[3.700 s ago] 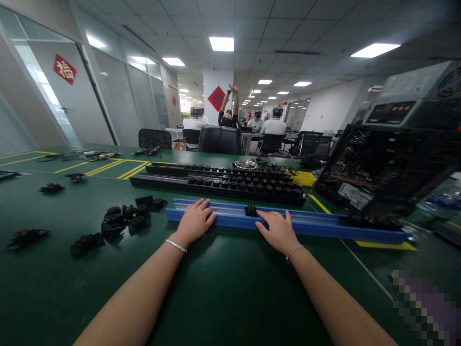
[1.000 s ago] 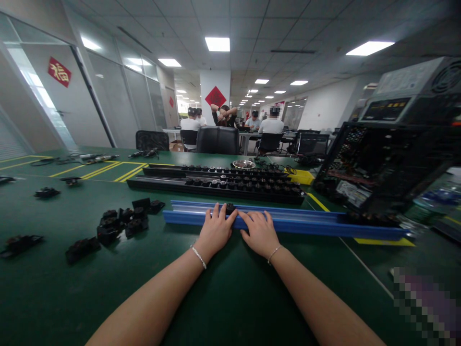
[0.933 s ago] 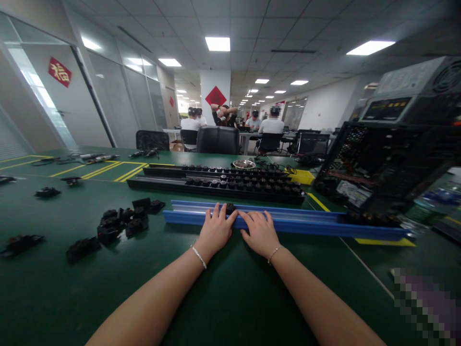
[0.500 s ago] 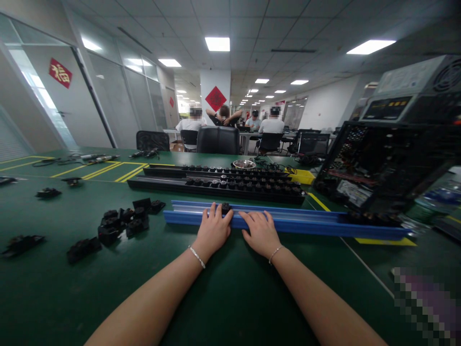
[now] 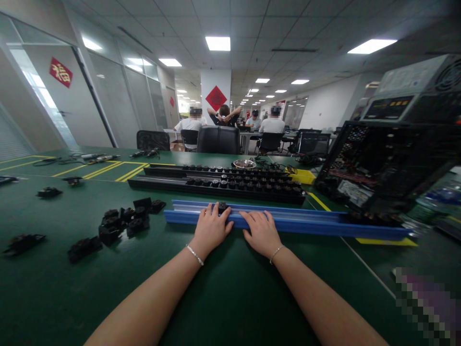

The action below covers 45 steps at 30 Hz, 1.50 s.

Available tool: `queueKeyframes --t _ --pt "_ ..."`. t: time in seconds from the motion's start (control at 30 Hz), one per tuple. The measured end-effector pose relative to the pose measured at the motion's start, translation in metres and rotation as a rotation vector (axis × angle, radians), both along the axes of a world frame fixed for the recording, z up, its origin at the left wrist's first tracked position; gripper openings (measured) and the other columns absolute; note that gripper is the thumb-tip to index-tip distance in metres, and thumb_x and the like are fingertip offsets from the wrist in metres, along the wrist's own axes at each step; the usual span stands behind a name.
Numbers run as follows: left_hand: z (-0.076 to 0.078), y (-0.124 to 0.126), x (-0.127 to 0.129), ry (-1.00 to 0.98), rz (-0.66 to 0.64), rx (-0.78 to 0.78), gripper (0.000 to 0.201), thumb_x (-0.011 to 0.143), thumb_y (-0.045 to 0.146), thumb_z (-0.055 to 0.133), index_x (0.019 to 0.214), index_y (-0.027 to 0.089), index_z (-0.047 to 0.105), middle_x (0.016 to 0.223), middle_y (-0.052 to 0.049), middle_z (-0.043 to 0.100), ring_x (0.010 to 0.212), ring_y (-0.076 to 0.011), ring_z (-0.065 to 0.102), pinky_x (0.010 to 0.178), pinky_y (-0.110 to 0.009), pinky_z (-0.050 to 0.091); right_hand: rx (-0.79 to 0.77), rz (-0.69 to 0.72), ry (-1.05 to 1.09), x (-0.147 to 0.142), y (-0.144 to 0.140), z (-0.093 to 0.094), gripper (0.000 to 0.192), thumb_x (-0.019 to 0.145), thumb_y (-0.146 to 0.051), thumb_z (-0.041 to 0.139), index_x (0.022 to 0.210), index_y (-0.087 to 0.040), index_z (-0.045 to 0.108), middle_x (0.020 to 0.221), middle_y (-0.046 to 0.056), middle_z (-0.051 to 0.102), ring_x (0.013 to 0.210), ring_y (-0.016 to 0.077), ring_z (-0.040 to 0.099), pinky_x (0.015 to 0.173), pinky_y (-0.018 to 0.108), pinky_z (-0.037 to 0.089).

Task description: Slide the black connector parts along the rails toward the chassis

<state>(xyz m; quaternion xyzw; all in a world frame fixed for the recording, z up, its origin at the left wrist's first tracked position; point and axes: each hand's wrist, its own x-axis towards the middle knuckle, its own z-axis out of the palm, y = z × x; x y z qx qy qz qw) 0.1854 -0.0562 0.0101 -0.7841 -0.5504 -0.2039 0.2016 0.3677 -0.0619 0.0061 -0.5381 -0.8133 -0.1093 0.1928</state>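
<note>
A long blue channel-shaped rail [image 5: 298, 225] lies across the green table in front of me. Inside it, a small black part [image 5: 223, 207], its kind unclear, sits by the fingertips of my left hand [image 5: 212, 230]. That hand lies over the rail's near wall with its fingers stretched and its index and middle fingertips at the part. To the right, my right hand [image 5: 262, 231] rests on the same near wall, fingers spread, nothing in them. Several black parts [image 5: 378, 218] stand in the rail's right end.
Two black rails [image 5: 216, 190] filled with similar parts lie behind the blue one. Loose black parts [image 5: 124, 221] are scattered at left. An open computer case [image 5: 382, 163] stands at right, near a yellow tray [image 5: 300, 176] and a metal bowl [image 5: 245, 164]. People sit farther back.
My left hand has shifted slightly left, and the black part in the rail has moved a little left with it. My right hand stays almost where it was.
</note>
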Motion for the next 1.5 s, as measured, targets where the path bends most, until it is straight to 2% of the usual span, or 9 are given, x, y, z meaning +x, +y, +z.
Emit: queueKeyframes --t 0.17,0.4,1.0,1.5 --pt "0.004 0.001 -0.004 -0.020 0.004 0.018 0.044 0.089 0.049 0.032 0.119 0.027 0.057 0.119 -0.014 0.059 0.113 -0.0303 0.051 0.094 -0.045 0.034 -0.013 -0.011 -0.022 0.000 0.000 0.001 0.048 0.080 -0.029 0.048 0.128 -0.026 0.046 0.120 0.007 0.056 0.110 0.0216 0.046 0.103 0.043 0.017" --pt "0.006 0.003 -0.006 -0.045 -0.013 0.032 0.040 0.090 0.044 0.033 0.115 0.028 0.061 0.112 -0.012 0.064 0.107 -0.0269 0.056 0.096 -0.044 0.034 0.002 -0.007 -0.022 0.001 0.001 0.000 0.048 0.080 -0.029 0.048 0.128 -0.027 0.046 0.120 0.005 0.057 0.110 0.0208 0.046 0.103 0.042 0.016" --pt "0.010 0.006 -0.019 -0.054 0.013 0.069 0.038 0.090 0.039 0.035 0.106 0.025 0.067 0.099 -0.011 0.069 0.098 -0.0246 0.061 0.097 -0.045 0.034 0.002 0.000 -0.028 0.002 0.001 0.001 0.048 0.079 -0.029 0.048 0.127 -0.026 0.046 0.118 0.006 0.057 0.110 0.0204 0.046 0.103 0.042 0.017" --pt "0.008 0.011 -0.035 -0.043 0.063 0.093 0.038 0.090 0.036 0.035 0.100 0.027 0.070 0.097 -0.009 0.070 0.094 -0.0230 0.063 0.097 -0.044 0.035 -0.001 0.012 0.002 0.003 0.001 0.001 0.048 0.079 -0.028 0.048 0.128 -0.026 0.046 0.117 0.005 0.057 0.110 0.0203 0.046 0.104 0.041 0.016"
